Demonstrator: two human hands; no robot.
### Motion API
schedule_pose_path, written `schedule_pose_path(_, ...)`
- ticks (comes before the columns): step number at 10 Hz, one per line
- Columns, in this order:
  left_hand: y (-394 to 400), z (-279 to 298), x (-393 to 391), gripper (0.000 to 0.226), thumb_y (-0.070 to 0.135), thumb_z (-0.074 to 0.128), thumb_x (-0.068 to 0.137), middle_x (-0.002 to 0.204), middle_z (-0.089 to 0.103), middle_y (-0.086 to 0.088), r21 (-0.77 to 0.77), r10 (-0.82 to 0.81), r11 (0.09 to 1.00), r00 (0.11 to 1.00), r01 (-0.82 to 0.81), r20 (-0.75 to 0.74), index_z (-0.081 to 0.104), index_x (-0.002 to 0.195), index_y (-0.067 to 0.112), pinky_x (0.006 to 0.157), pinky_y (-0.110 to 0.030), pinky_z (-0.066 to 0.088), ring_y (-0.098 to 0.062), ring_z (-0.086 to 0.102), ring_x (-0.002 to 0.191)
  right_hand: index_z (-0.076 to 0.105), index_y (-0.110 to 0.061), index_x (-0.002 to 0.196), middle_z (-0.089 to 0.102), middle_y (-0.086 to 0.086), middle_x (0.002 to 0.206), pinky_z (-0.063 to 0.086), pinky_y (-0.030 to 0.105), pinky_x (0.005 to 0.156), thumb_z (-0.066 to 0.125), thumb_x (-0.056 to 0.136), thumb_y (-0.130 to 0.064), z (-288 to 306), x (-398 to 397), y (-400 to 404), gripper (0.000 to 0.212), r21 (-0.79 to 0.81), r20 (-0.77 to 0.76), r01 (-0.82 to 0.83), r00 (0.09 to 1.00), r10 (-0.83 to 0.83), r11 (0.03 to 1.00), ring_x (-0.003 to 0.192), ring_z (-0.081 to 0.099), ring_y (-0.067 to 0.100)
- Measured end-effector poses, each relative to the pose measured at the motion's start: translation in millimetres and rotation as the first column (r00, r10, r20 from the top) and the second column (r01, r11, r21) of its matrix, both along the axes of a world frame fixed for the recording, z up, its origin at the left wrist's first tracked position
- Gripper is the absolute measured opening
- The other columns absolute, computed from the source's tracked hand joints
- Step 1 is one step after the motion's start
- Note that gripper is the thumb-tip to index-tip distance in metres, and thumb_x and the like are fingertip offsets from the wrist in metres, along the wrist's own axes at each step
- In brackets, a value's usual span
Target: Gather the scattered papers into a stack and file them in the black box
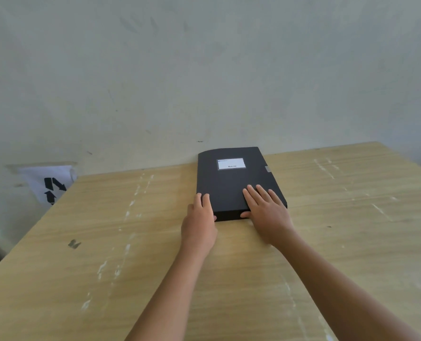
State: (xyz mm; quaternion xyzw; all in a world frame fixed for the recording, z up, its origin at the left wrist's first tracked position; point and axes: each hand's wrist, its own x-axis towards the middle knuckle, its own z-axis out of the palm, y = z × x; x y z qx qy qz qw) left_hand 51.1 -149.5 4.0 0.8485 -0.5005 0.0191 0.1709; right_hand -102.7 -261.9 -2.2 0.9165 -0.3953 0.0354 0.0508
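Atop the near end of the black box [229, 185], left hand [199, 225] and right hand [268, 217], fingers [263, 196] straight and flat.

The person's left hand [199, 225] and right hand [268, 215] are bare. Both forearms [170, 291] are uncovered, long and slim.

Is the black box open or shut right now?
Shut. The black box lies flat, cover down, label up; left hand and right hand rest on its near end.
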Motion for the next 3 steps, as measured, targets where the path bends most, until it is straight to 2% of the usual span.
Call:
schedule_pose_path(1,-0.4,12.9,-5.2,0.066,0.025,0.05,0.102,0.166,0.013,-0.003,0.097,0.029,0.995,0.999,-0.025,-0.033,0.017,0.158,0.016,0.092,-0.039,0.052,-0.028,0.039,0.137,0.006,-0.019,0.161,0.006,-0.002,0.17,0.004,0.04,0.127,0.018,0.101,-0.063,8.0,-4.3,1.4,0.075,0.091,0.058,-0.018,0.998,0.012,0.996,0.157,0.0,0.02)
schedule_pose_path(2,6.0,33.6,-7.2,0.07,0.045,0.039,0.102,0.169,0.009,0.002,0.182,0.031,0.983,0.997,-0.017,-0.074,0.008,0.161,0.026,0.102,-0.046,0.043,-0.029,0.031,0.146,0.018,-0.021,0.16,0.014,-0.003,0.168,0.011,0.041,0.126,0.022,0.1,-0.065,28.4,-4.6,6.4,0.074,0.233,0.233,-0.027,0.972,-0.029,0.972,0.156,0.008,0.019)
schedule_pose_path(3,14.1,61.0,-8.5,0.066,0.051,0.032,0.103,0.169,0.013,0.0,0.11,0.015,0.994,1.0,-0.017,0.021,0.01,0.161,0.029,0.11,-0.05,0.038,-0.027,0.025,0.15,0.024,-0.023,0.158,0.021,-0.003,0.167,0.025,0.043,0.121,0.027,0.102,-0.06,58.4,-2.3,16.9,0.068,0.192,0.32,-0.018,0.946,-0.045,0.981,0.154,0.018,0.02)
